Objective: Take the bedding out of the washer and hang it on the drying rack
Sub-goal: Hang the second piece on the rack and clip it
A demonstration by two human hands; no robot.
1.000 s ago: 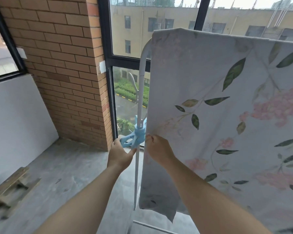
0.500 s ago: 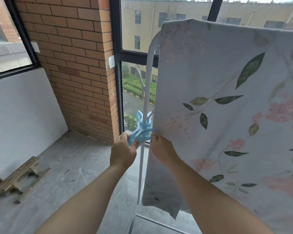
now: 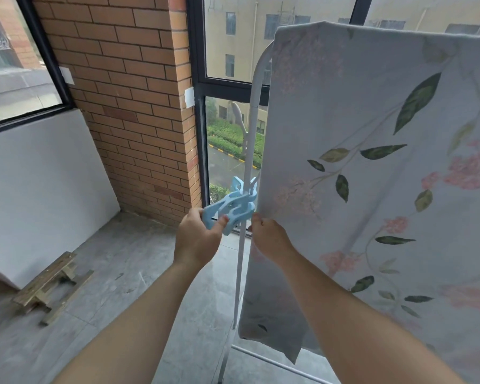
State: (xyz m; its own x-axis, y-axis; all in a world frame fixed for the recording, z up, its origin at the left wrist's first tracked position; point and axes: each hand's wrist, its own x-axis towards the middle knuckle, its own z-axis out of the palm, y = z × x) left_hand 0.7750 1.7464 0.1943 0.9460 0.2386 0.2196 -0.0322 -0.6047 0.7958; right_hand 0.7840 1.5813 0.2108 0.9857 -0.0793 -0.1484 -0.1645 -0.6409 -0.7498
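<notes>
Draping the rack (image 3: 254, 106), floral bedding (image 3: 372, 162) sits pinched in right grip (image 3: 269, 239); left grip (image 3: 196, 239) clasps clip (image 3: 230, 209).

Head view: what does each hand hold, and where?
The left hand grips the light blue plastic clip by its handle ends; the right hand pinches the left edge of the floral fabric sheet.

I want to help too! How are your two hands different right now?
The left hand grips the blue clip; the right hand pinches the sheet by its edge. The left hand is left of the rack pole; the right hand is just right of it. Both are curled, at about the same height.
</notes>
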